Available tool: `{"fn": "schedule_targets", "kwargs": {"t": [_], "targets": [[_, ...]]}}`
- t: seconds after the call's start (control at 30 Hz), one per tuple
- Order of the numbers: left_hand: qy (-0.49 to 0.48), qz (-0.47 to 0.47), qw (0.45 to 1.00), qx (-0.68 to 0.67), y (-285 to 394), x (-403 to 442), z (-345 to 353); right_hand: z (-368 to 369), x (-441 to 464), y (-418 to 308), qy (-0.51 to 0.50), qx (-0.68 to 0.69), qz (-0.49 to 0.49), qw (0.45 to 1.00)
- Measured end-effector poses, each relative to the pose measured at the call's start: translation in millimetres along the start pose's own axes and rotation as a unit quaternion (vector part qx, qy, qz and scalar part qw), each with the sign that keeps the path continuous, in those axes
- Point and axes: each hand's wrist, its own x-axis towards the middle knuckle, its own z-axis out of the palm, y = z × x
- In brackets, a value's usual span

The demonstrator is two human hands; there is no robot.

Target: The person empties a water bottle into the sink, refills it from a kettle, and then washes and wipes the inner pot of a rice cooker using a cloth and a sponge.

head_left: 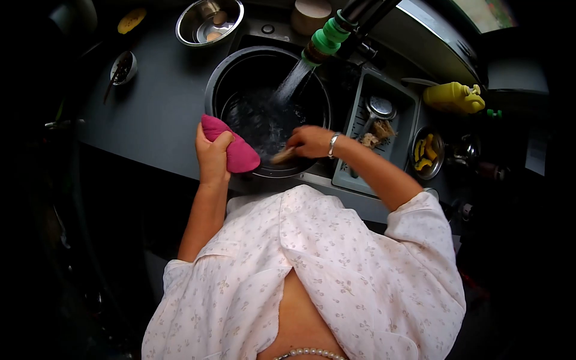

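Note:
My left hand (213, 153) is wrapped round a bright pink, shoe-shaped item (235, 150), held at the near left rim of a round black basin (210, 102). The item's surface looks like fabric, and its narrow end points toward the basin's near edge. My right hand (311, 142) is closed over the basin, round a tan, wooden-looking brush (282, 156); motion blurs it, and its bristles cannot be made out. Water (291, 84) pours from a tap with a green fitting (329, 37) into the dark, rippling water inside the basin.
A grey drain tray (344, 174) right of the basin holds a metal-headed utensil (380, 107) and a scrubber (381, 129). Farther right are a yellow bottle (454, 98) and a bowl (433, 171) of yellow pieces. A steel bowl (187, 37) and small bowl (133, 67) stand left.

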Motion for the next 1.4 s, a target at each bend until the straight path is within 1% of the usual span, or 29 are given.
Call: {"fn": "schedule_targets", "kwargs": {"t": [0.03,0.07,0.13,0.17,0.2,0.27,0.3,0.33,0.37,0.4,0.47,0.6,0.67,0.7,0.73,0.8,0.83,0.9,0.93,0.97,1.0,1.03,1.07,1.1,1.17,1.23,1.27,1.33,1.4], "targets": [[-0.007,-0.002,1.0,-0.001,3,-2,2,-5,-6,4,0.047,-0.113,0.05,0.991],[-0.014,-0.005,1.0,0.0,5,-4,4,-10,-10,5,0.093,-0.224,0.099,0.965],[-0.014,-0.014,1.0,0.013,6,-4,4,-14,7,25,0.17,-0.357,0.133,0.909],[-0.013,-0.024,0.999,0.028,7,-4,4,-17,16,31,0.234,-0.382,0.114,0.887],[-0.01,-0.023,0.999,0.03,9,-5,4,-20,29,32,0.3,-0.373,0.093,0.873],[-0.028,-0.026,0.999,0.031,14,-8,1,-17,67,47,0.281,-0.337,0.107,0.892],[-0.023,-0.024,0.999,0.032,14,-9,1,-4,91,57,0.304,-0.244,0.119,0.913],[-0.025,-0.026,0.999,0.038,15,-11,2,1,107,52,0.325,-0.148,0.129,0.925],[-0.026,-0.03,0.998,0.045,15,-11,0,5,118,49,0.274,-0.005,0.189,0.943],[-0.021,-0.029,0.998,0.045,15,-10,-2,13,127,49,0.279,-0.009,0.205,0.938],[-0.034,-0.027,0.999,0.026,9,-10,-5,16,113,23,0.191,-0.068,0.199,0.959],[-0.014,-0.02,0.999,0.023,9,-6,-4,49,117,7,0.097,-0.035,0.083,0.991],[-0.016,-0.024,0.999,0.031,12,-8,-1,43,112,-22,0.036,0.034,0.004,0.999],[-0.019,-0.024,0.999,0.034,11,-8,-1,55,121,-27,0.092,0.088,-0.038,0.991],[-0.019,-0.022,0.999,0.039,10,-7,-2,54,123,-37,0.103,0.11,-0.058,0.987],[-0.02,-0.02,0.998,0.047,13,-7,-2,50,121,-50,0.184,0.102,-0.059,0.976],[-0.03,-0.015,0.997,0.071,15,-8,-1,45,126,-51,0.184,0.103,-0.061,0.976],[-0.038,-0.01,0.995,0.096,16,-9,-1,27,142,-47,0.3,-0.06,-0.157,0.939],[-0.036,-0.009,0.995,0.095,15,-9,-1,11,149,-46,0.321,-0.17,-0.163,0.917],[-0.034,-0.007,0.995,0.091,14,-7,-1,-5,154,-44,0.296,-0.244,-0.129,0.915],[-0.034,-0.006,0.995,0.091,14,-7,-1,-15,160,-36,0.306,-0.242,-0.085,0.917],[-0.031,-0.006,0.996,0.083,14,-8,-2,-27,166,-25,0.303,-0.23,-0.068,0.922],[-0.027,-0.006,0.997,0.073,14,-8,-2,-41,164,1,0.312,-0.183,-0.019,0.932],[-0.027,-0.006,0.997,0.071,14,-8,-3,-42,170,17,0.304,-0.184,0.004,0.935],[-0.011,0.009,0.998,0.061,14,-5,-5,-26,173,41,0.297,-0.185,0.028,0.936],[-0.014,0.009,0.999,0.048,14,-3,-1,2,165,57,0.314,-0.111,0.149,0.931],[-0.021,0.005,0.999,0.036,12,-3,3,29,158,67,0.307,-0.1,0.136,0.937],[-0.017,0.006,0.999,0.031,10,-3,4,34,141,52,0.256,-0.06,0.165,0.951],[-0.027,0.01,0.999,0.025,8,2,11,43,120,26,0.13,0.004,0.166,0.978]]}}
